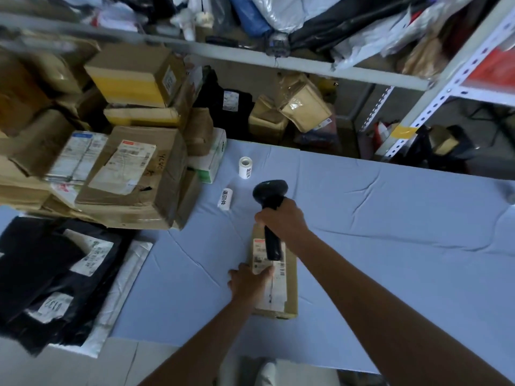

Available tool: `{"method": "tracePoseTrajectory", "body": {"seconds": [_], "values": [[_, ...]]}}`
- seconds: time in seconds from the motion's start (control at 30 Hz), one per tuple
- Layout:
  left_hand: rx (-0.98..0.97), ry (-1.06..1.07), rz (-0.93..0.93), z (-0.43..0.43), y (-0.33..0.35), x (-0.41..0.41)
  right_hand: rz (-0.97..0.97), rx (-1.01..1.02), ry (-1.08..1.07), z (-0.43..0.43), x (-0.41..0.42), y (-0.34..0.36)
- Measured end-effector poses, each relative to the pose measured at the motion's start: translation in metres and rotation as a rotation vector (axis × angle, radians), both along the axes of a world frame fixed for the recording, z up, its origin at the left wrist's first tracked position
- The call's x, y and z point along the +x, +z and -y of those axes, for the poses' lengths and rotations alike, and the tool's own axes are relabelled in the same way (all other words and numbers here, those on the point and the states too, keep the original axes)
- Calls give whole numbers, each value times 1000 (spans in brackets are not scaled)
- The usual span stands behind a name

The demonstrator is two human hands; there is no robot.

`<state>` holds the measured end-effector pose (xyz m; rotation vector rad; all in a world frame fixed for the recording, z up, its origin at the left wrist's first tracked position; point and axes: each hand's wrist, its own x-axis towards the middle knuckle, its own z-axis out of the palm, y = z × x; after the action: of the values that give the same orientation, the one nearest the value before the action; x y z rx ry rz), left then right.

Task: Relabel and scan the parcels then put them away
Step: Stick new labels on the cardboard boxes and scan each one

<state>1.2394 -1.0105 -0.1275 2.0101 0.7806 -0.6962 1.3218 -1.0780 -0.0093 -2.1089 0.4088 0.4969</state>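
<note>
**Scanner Held Over the Small Parcel**

The small parcel [291,288] lay on the blue table [390,218]. The right grip [281,218] was closed tight around the handle of the black scanner [269,190], just over the parcel's far end. The left grip [248,282] was loose, with its fingers resting flat on the parcel's white label [276,293]. Beyond the parcel stood 1 white label roll [245,168], and 1 loose label strip [225,199] lay there too. To the left of the parcel were stacked brown boxes [133,174] and black bags [55,268].
</note>
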Motion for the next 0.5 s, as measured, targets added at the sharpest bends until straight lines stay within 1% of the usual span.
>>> {"method": "tracePoseTrajectory", "body": {"seconds": [0.13, 0.23, 0.3, 0.33, 0.37, 0.43, 0.47, 0.5], "values": [[3, -10, -2, 5, -4, 3, -22, 94, -98, 45, -11, 5], [-79, 45, 48, 9, -5, 3, -15, 140, -141, 65, -19, 2], [-152, 90, 75, 13, -4, 5, -2, 121, -145, 71, -24, 0], [-228, 124, 82, 17, -3, 7, 5, 104, -139, 72, -26, 0], [-346, 189, 76, 21, 1, 10, 14, 85, -130, 73, -28, -1], [-561, 359, 42, 26, 1, 16, 30, 52, -124, 73, -34, 3], [-640, 417, 35, 27, 2, 19, 38, 52, -121, 74, -37, 5], [-668, 438, 47, 25, 2, 23, 49, 51, -112, 74, -40, 8]]}}
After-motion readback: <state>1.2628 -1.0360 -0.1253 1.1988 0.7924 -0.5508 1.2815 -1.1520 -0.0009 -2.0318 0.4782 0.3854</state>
